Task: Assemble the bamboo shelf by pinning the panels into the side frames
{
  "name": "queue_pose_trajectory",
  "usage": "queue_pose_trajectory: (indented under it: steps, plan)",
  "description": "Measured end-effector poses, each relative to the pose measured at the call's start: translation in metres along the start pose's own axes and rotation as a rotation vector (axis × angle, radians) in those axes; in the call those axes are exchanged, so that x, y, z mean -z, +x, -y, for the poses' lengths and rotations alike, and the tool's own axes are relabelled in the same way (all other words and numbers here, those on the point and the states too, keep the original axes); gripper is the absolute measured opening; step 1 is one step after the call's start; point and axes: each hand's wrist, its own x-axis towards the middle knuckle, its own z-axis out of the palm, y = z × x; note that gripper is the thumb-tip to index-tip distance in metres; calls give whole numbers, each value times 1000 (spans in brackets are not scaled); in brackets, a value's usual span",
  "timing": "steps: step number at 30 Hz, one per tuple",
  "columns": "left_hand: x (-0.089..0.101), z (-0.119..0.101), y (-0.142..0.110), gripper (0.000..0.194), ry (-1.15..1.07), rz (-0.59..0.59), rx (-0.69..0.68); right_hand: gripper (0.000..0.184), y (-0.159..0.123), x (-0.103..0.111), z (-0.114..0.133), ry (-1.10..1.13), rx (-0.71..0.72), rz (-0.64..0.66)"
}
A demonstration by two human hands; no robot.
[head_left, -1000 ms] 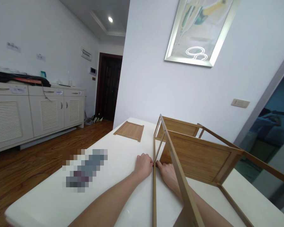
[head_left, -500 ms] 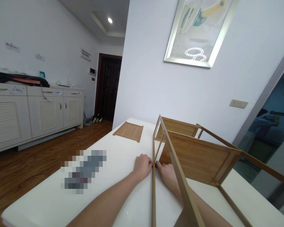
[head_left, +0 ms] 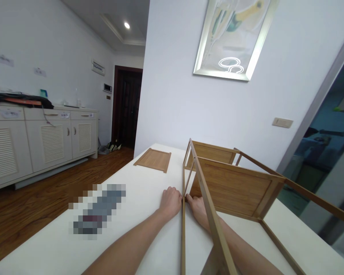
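A wooden shelf frame point(head_left: 215, 214) lies on its side on the white table point(head_left: 149, 252), with slatted panels set between its long rails. My left hand point(head_left: 171, 200) is curled closed at the outer side of the lower rail, its fingertips against the wood near the corner of a panel. Opposite it, my right hand point(head_left: 197, 208) reaches through the frame under the upper rail and pinches the same spot from the inner side. Anything small between the fingertips is hidden.
A loose wooden panel point(head_left: 153, 159) lies flat at the table's far left. Nearer, a pixelated dark object point(head_left: 100, 210) rests by the left edge. A wall with a framed picture point(head_left: 232, 42) rises behind the table; a white cabinet point(head_left: 48, 133) stands across the floor.
The whole view has shifted slightly, so everything sits a little further left. Both hands keep the same place on the rail.
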Motion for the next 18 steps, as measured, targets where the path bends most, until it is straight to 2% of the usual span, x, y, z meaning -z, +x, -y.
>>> queue_pose_trajectory:
  steps: [10,18]
  plan:
    - [0,-2,2,31,-14,5,6,27,-5,11,2,24,15,16]
    - [3,-4,-2,34,0,-10,11,29,-3,6,0,30,23,-2]
